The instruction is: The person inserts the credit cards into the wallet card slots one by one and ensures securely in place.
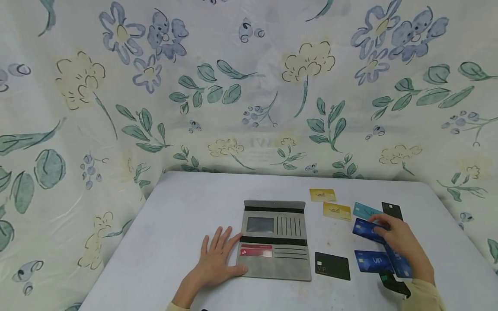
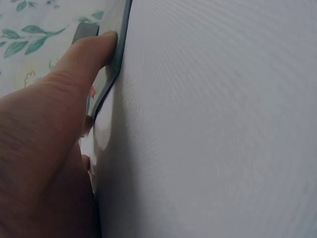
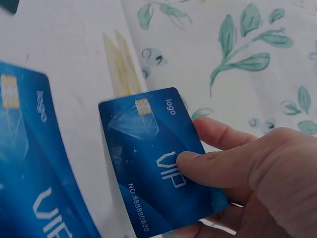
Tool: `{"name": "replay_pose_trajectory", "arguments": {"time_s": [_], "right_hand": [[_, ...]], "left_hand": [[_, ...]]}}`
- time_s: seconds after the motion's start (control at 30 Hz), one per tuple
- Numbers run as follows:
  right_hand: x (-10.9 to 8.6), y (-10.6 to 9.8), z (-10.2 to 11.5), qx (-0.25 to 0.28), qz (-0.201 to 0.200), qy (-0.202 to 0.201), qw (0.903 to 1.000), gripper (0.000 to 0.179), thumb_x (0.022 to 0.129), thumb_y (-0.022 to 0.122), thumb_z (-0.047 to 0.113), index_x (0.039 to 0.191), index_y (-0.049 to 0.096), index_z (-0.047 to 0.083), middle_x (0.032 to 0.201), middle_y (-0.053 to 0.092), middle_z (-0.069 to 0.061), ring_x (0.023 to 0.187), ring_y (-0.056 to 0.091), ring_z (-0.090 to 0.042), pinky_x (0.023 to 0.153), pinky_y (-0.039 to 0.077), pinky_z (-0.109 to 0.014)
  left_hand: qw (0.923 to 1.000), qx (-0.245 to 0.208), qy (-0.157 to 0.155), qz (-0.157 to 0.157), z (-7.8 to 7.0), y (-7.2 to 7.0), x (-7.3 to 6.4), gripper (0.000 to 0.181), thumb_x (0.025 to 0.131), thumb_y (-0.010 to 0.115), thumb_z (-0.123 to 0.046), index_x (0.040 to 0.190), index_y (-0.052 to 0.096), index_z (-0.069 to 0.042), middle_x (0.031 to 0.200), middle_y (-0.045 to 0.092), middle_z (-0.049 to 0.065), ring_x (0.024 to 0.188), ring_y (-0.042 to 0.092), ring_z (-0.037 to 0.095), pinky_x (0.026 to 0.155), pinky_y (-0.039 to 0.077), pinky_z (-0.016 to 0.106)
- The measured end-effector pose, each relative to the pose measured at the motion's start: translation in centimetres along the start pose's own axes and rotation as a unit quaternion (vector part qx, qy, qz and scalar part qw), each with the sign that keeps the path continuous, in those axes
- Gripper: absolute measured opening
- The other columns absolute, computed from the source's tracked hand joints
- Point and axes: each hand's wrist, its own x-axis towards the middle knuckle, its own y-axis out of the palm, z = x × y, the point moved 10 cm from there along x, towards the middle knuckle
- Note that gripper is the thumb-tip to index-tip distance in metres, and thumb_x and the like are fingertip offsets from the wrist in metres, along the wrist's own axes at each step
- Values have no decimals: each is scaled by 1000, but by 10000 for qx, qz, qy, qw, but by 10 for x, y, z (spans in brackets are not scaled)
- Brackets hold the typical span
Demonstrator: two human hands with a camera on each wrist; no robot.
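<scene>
An unfolded grey card wallet (image 1: 272, 268) lies on the white table, with red cards (image 1: 254, 252) tucked in a left slot of its lower half. Spread flat, my left hand (image 1: 215, 263) touches the wallet's left edge with thumb and index finger; the left wrist view shows the thumb on the wallet's rim (image 2: 121, 29). My right hand (image 1: 406, 239) pinches a blue VIP card (image 1: 365, 228) between thumb and fingers. In the right wrist view that blue card (image 3: 143, 168) is raised, its chip and number facing up.
Right of the wallet lie two gold cards (image 1: 336, 211), a black VIP card (image 1: 332, 266), a teal card (image 1: 363, 210), a darker card (image 1: 392, 210) and two more blue cards (image 1: 373, 261). A floral curtain (image 1: 268, 86) hangs behind the table.
</scene>
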Motion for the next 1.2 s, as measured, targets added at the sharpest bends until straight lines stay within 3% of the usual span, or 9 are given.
{"name": "replay_pose_trajectory", "arguments": {"time_s": [0.23,0.57,0.93,1.2], "right_hand": [[1,-6,20,136,-210,-323,9992,23,92,60,1,114,65,4,112,64,-25,105,59,-45,86,48,-62],[3,-5,57,233,-332,-684,9968,22,91,61,-2,112,65,4,107,65,-21,100,60,-42,85,50,-60],[8,9,86,571,-223,-978,9933,24,91,61,-5,112,66,5,105,65,-12,98,61,-33,85,52,-52],[11,23,107,627,-81,-1061,9923,25,91,61,-6,111,66,7,106,65,-9,98,60,-29,88,52,-53]], "left_hand": [[10000,7,-16,16,-1,-1,0,90,79,70,-62,152,38,-19,162,23,16,150,7,42,115,-2,67],[10000,10,15,9,-2,-1,0,90,80,70,-61,152,38,-18,162,22,16,151,6,41,115,-2,67],[10000,1,23,27,-1,-1,1,90,80,69,-61,152,37,-18,162,22,16,151,5,42,114,-3,67],[10000,61,0,46,1,2,2,90,80,69,-62,152,37,-19,162,22,16,151,6,41,114,-2,67]]}}
